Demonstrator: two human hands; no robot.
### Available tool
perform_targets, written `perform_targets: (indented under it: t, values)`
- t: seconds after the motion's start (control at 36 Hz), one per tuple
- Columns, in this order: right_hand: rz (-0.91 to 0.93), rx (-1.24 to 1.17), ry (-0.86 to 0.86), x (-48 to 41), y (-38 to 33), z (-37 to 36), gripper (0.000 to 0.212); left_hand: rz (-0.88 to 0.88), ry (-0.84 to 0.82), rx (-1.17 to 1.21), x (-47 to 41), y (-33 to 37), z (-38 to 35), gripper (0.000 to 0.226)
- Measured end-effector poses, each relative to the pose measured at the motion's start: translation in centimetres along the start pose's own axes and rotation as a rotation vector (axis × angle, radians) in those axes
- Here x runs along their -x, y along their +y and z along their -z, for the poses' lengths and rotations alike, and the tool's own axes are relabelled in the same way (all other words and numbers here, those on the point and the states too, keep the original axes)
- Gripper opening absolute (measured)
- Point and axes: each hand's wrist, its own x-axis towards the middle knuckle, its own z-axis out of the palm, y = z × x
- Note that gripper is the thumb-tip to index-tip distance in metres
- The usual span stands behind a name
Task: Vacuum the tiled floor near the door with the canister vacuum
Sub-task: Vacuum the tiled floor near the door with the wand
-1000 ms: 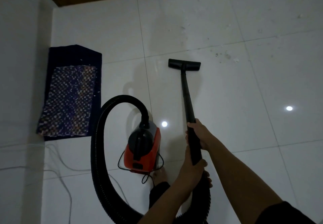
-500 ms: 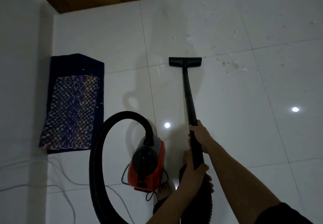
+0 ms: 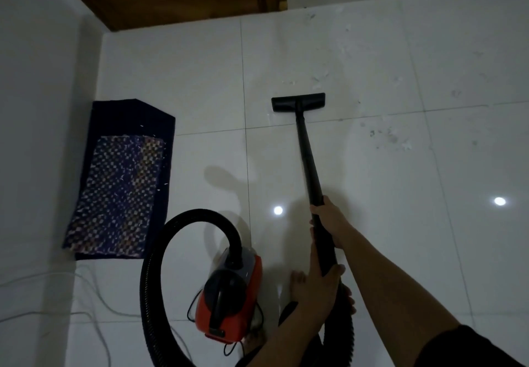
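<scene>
black and stiff, the wand (image 3: 307, 163) pointed to 12 o'clock, its nozzle (image 3: 298, 102) flat on the tiled floor (image 3: 400, 223). right hand (image 3: 332, 220) and left hand (image 3: 320, 283) had fingers clamped around it. it looked light. the red canister (image 3: 229, 301) sat at 7 o'clock.

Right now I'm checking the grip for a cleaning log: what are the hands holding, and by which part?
Both hold the vacuum wand at its lower end: right hand higher on the tube, left hand below it, near the hose joint.
</scene>
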Motion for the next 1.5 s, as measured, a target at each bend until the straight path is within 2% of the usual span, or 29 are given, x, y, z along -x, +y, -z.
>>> perform_targets:
  t: [0.14,0.33,0.75,0.86,1.0,1.22,1.5]
  values:
    - [-0.013,-0.01,0.01,-1.5,-1.4,-0.5,0.038,-0.018,0.005,-0.028,-1.1,1.3,0.5,0.066]
    - [-0.005,-0.004,-0.002,-2.8,-3.2,-0.9,0.028,-0.027,-0.003,0.041,-2.4,2.7,1.0,0.065]
    - [0.022,-0.03,-0.013,-4.8,-4.6,-1.3,0.023,-0.057,0.017,-0.083,-4.8,4.2,1.7,0.067]
    - [0.09,-0.005,0.041,-4.8,-4.1,-1.9,0.013,-0.103,0.019,-0.094,-4.5,4.6,2.3,0.065]
    - [0.148,-0.01,0.137,-3.5,-2.7,-2.7,0.018,-0.106,-0.006,-0.105,-3.4,3.8,3.3,0.064]
    - [0.185,-0.115,0.182,-1.2,-1.2,-2.9,0.008,-0.101,-0.058,-0.14,-2.0,2.0,4.8,0.071]
    - [0.124,-0.081,0.129,-1.4,-1.3,-1.3,0.022,-0.057,-0.057,-0.092,-1.7,2.3,2.6,0.065]
